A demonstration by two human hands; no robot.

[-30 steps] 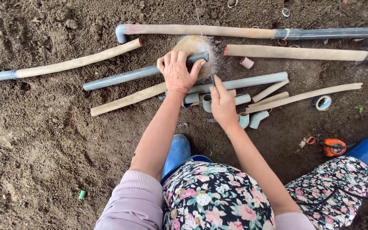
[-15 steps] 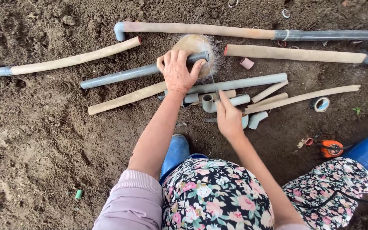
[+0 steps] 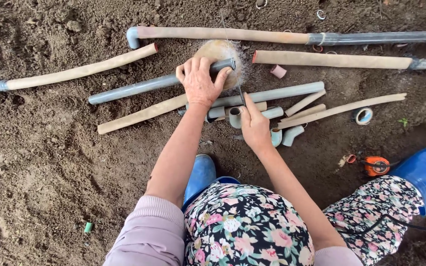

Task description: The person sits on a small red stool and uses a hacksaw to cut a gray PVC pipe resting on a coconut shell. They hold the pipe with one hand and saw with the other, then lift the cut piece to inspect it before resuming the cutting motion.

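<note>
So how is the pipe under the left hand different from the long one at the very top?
The grey pipe under the left hand is shorter and clean grey throughout; the top pipe is longer, mud-coated tan along its left part and grey at the right. The grey pipe lies slanted with its right end resting on a round stone; the top pipe lies nearly level and carries an elbow fitting. Both lie on bare soil.

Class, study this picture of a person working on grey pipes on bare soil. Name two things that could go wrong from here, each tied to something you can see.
1. The left hand pins the grey pipe on a rounded stone; the pipe might roll or slip off.
2. The right hand holds a thin blade close to the left hand's wrist; a slip could cut it.
</note>
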